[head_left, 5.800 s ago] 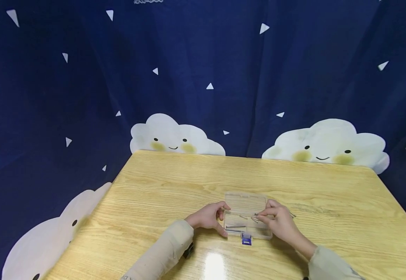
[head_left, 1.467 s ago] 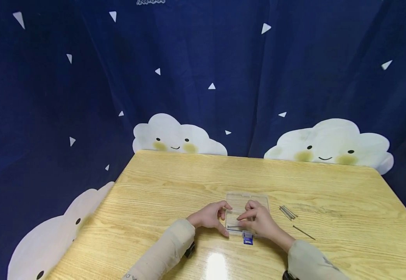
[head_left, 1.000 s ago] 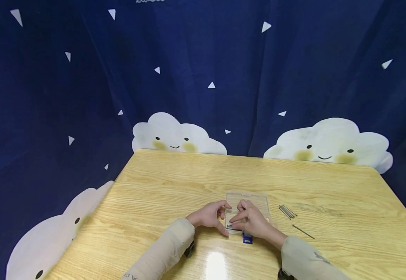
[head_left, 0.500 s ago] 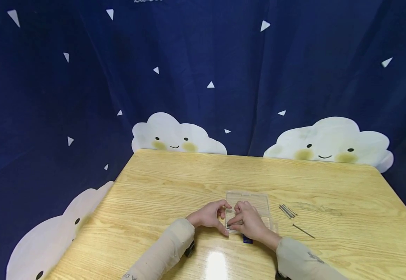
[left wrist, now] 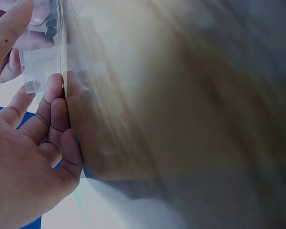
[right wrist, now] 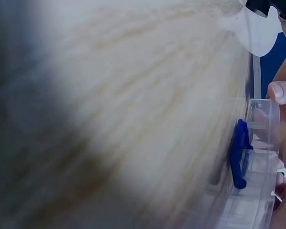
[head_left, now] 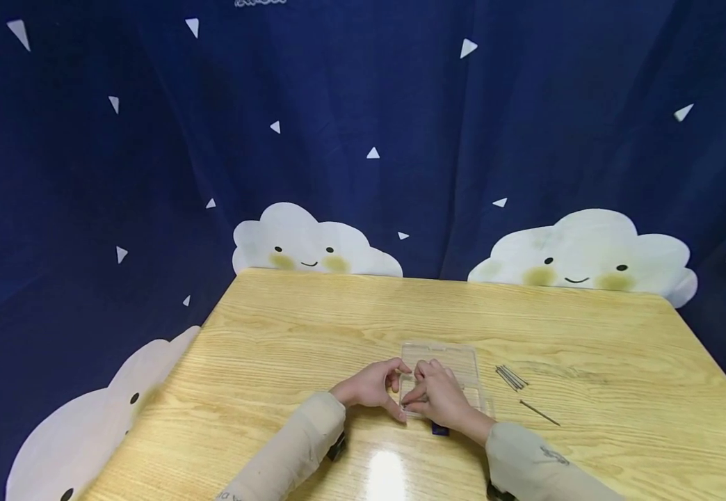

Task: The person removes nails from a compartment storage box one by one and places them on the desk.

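Observation:
A clear plastic box (head_left: 472,398) with its lid lying open toward the back sits on the table, its blue latch (right wrist: 239,155) at the front. My left hand (head_left: 372,386) grips the box's left side, thumb at the front corner and fingers at the back. Inside the front-left compartment, my right hand (head_left: 441,396) has thumb and forefinger curled together at the nails. Two nail heads (left wrist: 51,27) show through the box wall in the left wrist view; the shafts are hidden by the right hand in the head view.
Several nails (head_left: 511,377) lie in a bunch on the wooden table (head_left: 313,313) right of the box. One longer nail (head_left: 539,412) lies apart, nearer the front. Behind the table hangs a dark blue curtain (head_left: 338,83) with cloud prints.
Nails have gone from the box's other compartments to the table at right. My right hand has moved leftward into the front-left compartment. The left hand keeps its grip on the box.

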Demonstrator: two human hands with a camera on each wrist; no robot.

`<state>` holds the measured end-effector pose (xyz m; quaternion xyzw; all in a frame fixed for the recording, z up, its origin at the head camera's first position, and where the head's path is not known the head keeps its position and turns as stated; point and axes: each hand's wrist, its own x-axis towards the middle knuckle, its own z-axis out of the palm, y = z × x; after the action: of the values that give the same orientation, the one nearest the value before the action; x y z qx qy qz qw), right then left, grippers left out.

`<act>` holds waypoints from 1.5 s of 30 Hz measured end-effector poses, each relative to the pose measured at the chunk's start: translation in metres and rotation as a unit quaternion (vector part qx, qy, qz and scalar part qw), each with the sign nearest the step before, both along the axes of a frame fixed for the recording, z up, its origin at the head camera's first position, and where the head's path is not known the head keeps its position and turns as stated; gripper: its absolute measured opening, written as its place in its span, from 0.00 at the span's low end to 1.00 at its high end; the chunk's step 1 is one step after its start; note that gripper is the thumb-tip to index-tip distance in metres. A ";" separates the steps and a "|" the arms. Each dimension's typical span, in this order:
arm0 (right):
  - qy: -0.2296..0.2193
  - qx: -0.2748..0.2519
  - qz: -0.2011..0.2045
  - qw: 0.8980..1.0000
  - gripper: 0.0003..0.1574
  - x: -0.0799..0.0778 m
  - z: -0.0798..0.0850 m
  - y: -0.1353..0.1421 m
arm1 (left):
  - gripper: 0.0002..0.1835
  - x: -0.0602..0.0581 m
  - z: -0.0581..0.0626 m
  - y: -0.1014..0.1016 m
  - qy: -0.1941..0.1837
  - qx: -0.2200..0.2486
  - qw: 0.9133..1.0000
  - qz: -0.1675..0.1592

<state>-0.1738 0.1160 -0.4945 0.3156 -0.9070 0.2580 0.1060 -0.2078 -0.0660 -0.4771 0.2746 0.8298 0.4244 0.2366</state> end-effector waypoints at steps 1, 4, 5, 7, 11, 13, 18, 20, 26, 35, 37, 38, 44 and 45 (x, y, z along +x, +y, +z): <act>-0.001 -0.002 0.000 1.000 0.08 0.000 0.000 0.000 | 0.36 0.000 0.000 0.000 0.001 0.001 1.000 -0.001; -0.003 -0.008 -0.001 1.000 0.07 0.000 0.000 -0.001 | 0.36 0.000 0.000 -0.001 0.003 0.002 1.000 -0.001; -0.004 -0.009 -0.002 1.000 0.07 0.000 0.000 -0.002 | 0.36 0.000 0.000 -0.001 0.003 0.002 1.000 -0.001; -0.008 -0.012 -0.004 1.000 0.07 0.001 -0.001 -0.002 | 0.36 0.001 0.001 -0.001 0.004 0.001 1.000 -0.001; -0.012 -0.021 -0.004 1.000 0.07 0.001 -0.001 -0.003 | 0.36 0.001 0.001 -0.001 0.003 0.001 1.000 -0.001; -0.011 -0.024 -0.002 1.000 0.08 0.000 -0.001 -0.003 | 0.36 0.001 0.002 0.000 0.004 0.003 1.000 -0.002; -0.001 -0.031 0.009 0.999 0.08 -0.001 -0.002 -0.004 | 0.36 0.000 0.002 -0.001 0.011 0.003 1.000 -0.005; 0.003 -0.036 0.013 0.999 0.07 -0.001 -0.003 -0.004 | 0.36 0.000 0.002 -0.001 0.012 0.000 1.000 -0.005; -0.004 -0.055 0.015 0.998 0.07 -0.001 -0.001 -0.003 | 0.35 0.000 0.002 -0.001 0.003 -0.001 1.000 -0.005; -0.002 -0.112 0.031 0.993 0.07 -0.003 0.009 -0.003 | 0.34 0.001 0.003 0.000 -0.005 0.003 1.000 0.001; 0.005 -0.121 0.032 0.992 0.07 -0.004 0.012 -0.002 | 0.34 0.001 0.002 0.000 0.000 0.001 1.000 0.000; 0.009 -0.125 0.032 0.992 0.08 -0.004 0.013 -0.002 | 0.34 0.001 0.002 0.000 0.002 -0.001 1.000 0.000; -0.006 -0.133 0.023 0.991 0.07 -0.004 0.021 0.001 | 0.33 0.000 0.002 0.001 0.005 -0.008 1.000 -0.001; -0.008 -0.133 0.022 0.991 0.07 -0.004 0.022 0.001 | 0.33 0.000 0.002 0.001 0.004 -0.008 1.000 -0.001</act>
<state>-0.1774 0.1173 -0.4720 0.3162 -0.8583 0.3813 0.1338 -0.2081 -0.0655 -0.4756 0.2752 0.8339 0.4164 0.2356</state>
